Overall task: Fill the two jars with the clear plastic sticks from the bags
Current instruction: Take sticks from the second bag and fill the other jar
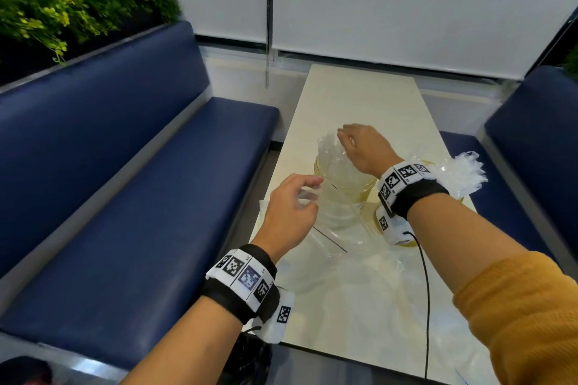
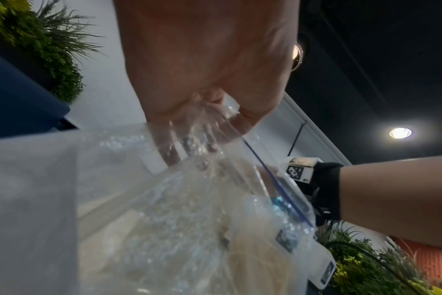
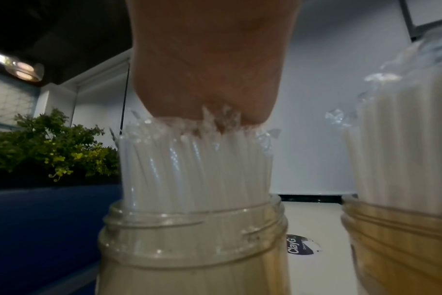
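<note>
Pinching a fold of the clear plastic bag (image 1: 305, 195) between curled fingers, the left hand (image 1: 289, 212) held it just beside the nearer jar (image 1: 344, 194), the bag's slack trailing onto the tabletop (image 1: 359, 97); the left wrist view showed its film gathered in that grip, a blue seal line running along it. Further right, the right hand (image 1: 362, 147) rested on top of the clear plastic sticks (image 3: 194, 169) that stood packed upright in this jar, well above its threaded rim; how far its fingers were curled I could not tell. Right again, the second jar (image 3: 401, 239) stood just beside the first, likewise crammed with sticks. The step in hand looked like settling the last bundle. Next would likely call for a gentle, even downward press while steadying the jar, since both looked nearly full.
</note>
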